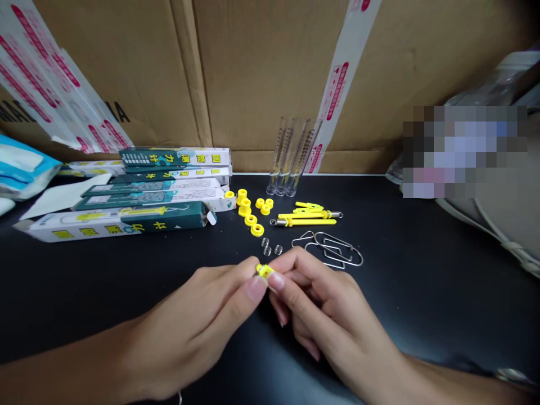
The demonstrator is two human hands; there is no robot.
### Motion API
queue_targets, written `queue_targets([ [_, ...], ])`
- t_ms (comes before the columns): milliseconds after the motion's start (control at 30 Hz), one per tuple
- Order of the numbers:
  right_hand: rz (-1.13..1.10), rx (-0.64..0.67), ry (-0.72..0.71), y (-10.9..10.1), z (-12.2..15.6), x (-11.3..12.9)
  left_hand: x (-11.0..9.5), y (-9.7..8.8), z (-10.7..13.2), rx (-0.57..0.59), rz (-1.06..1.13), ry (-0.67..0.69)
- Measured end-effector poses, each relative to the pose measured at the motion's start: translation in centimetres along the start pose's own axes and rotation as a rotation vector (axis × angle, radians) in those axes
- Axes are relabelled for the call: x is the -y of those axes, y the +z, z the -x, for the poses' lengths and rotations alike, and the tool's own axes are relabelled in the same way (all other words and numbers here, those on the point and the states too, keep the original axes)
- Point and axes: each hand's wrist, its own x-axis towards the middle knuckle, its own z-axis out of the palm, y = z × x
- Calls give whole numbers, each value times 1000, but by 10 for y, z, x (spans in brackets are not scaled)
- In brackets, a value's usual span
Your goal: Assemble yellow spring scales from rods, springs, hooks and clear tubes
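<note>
My left hand and my right hand meet above the front of the dark table. Between both thumbs and index fingers is a small yellow plastic piece, pinched from either side. The fingertips hide most of its shape. Just beyond the hands lie small metal coil springs and, to the right, bent wire hooks that overlap. Farther back are yellow rods with springs at their ends. Several yellow plastic caps and rings sit to the left of the rods.
Clear graduated tubes stand upright at the back, before a large cardboard box. Printed green and white boxes lie stacked at the left. A blue and white packet is at the far left edge. A pale bag occupies the right side.
</note>
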Motion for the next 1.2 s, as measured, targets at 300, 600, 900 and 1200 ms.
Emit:
queue_targets([
  [300,30,-45,0,3,4,-3,3,6,1,-70,15,-56],
  [600,-31,-94,29,8,4,3,7,12,7,-62,15,-163],
  [900,225,-159,-143,9,8,3,7,13,15,-79,4,-234],
  [1200,442,-194,-209,9,8,1,3,12,11,-56,24,-248],
])
